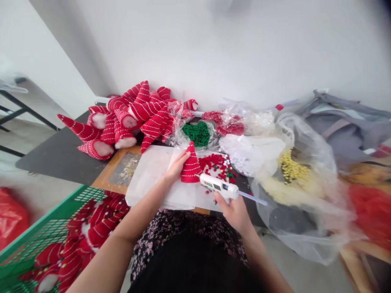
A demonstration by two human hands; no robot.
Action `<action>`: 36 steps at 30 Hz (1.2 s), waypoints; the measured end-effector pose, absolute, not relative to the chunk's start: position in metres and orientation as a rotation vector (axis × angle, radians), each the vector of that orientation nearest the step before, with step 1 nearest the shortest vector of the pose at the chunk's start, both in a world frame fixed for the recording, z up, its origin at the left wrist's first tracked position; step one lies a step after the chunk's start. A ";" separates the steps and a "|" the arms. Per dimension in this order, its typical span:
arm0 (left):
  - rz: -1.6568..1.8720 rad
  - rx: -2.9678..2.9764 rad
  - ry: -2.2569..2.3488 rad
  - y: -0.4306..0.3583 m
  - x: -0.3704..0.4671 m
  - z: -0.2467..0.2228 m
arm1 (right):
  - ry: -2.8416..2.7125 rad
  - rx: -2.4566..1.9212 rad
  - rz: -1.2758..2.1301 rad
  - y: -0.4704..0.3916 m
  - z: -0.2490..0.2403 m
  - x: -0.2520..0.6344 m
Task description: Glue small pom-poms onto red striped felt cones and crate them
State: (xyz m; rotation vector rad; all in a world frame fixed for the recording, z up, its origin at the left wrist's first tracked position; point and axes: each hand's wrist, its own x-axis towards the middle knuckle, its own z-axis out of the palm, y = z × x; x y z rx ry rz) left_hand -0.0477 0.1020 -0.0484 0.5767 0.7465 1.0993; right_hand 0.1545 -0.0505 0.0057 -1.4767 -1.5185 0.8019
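Observation:
My left hand (178, 165) grips a red cone-shaped hat with white stitched stripes (191, 166), which stands point up over white paper (149, 175). In my right hand (233, 209) is a white glue gun (218, 185), a clear glue stick (253, 197) jutting from its back. The gun's nozzle points left, close to the lower right edge of the hat; whether it touches I cannot tell. Just behind the gun lie loose red, green and white pompoms (218, 165).
Many striped red hats (146, 108) are heaped at the back left. A green basket (39, 226) below holds more. Bags of green pompoms (197, 133), white pompoms (241, 156) and yellow pompoms (291, 167) stand behind and to the right. Gold snowflakes (128, 171) lie left of the paper.

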 end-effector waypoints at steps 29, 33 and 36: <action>1.089 0.619 0.763 0.105 -0.046 -0.057 | -1.638 -1.443 0.568 -0.046 -0.002 0.154; 1.088 0.638 0.760 0.104 -0.047 -0.059 | -1.615 -1.468 0.602 -0.044 -0.006 0.151; 1.091 0.645 0.759 0.105 -0.047 -0.060 | -1.628 -1.473 0.609 -0.045 -0.007 0.152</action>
